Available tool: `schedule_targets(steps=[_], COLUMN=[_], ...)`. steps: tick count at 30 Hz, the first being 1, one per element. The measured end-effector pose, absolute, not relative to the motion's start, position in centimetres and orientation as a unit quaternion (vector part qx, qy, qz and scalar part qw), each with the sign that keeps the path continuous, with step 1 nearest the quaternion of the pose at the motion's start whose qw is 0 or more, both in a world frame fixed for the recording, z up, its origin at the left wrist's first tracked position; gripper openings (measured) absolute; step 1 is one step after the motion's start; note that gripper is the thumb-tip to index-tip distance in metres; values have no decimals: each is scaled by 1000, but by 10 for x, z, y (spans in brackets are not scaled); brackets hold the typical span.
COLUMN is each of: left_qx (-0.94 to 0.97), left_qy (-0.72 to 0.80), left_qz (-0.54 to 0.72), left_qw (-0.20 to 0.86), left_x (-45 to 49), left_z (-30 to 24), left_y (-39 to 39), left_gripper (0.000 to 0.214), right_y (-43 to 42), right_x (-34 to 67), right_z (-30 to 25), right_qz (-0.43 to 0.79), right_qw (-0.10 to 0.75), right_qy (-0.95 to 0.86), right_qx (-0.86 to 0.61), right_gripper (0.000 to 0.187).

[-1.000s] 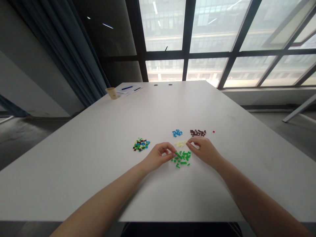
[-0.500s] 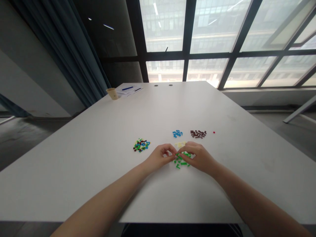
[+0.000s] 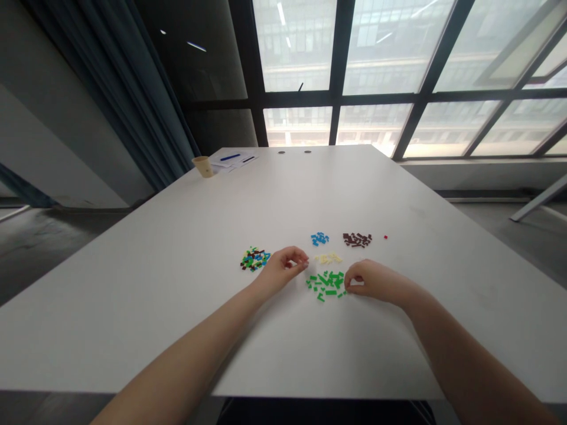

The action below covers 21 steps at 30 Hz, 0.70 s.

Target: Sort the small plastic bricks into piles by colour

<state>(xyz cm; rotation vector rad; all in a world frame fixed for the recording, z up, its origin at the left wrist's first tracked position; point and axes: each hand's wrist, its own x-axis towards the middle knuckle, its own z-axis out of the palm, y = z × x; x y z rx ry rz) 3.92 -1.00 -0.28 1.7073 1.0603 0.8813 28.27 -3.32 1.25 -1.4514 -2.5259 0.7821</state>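
Note:
Small plastic bricks lie in heaps on a white table (image 3: 177, 283). A green heap (image 3: 326, 283) sits between my two hands. Behind it are a pale yellow heap (image 3: 328, 258), a blue heap (image 3: 319, 238) and a dark brown heap (image 3: 357, 239). A mixed heap (image 3: 254, 259) lies to the left. My left hand (image 3: 283, 268) rests between the mixed and green heaps, fingers curled in a pinch on something too small to name. My right hand (image 3: 374, 280) rests just right of the green heap, fingers curled, its contents hidden.
One tiny red brick (image 3: 385, 236) lies alone right of the brown heap. At the table's far left corner stand a paper cup (image 3: 204, 166) and papers with a blue pen (image 3: 230, 157). Large windows rise behind the table, a dark curtain hangs at left.
My hands met over the green heap half a second ago and have since drawn apart: the left went left and slightly back, the right went right of the green heap.

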Motion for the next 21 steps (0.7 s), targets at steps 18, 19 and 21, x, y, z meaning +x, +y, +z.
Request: schedule_targets(steps=[18, 19, 21], left_qx=[662, 668, 684], left_qy=[731, 732, 718], left_qz=[156, 119, 76], left_qw=[51, 64, 100], left_x=[-67, -70, -72], left_z=[16, 13, 7], left_y=[44, 45, 46], left_gripper=[19, 20, 20], right_y=[-27, -27, -26], right_x=[290, 290, 291], right_z=[21, 20, 18], right_qz=[181, 180, 180], right_qw=[131, 131, 130], right_qy=[-797, -798, -801], right_qx=[-561, -559, -556], right_gripper=[33, 33, 33])
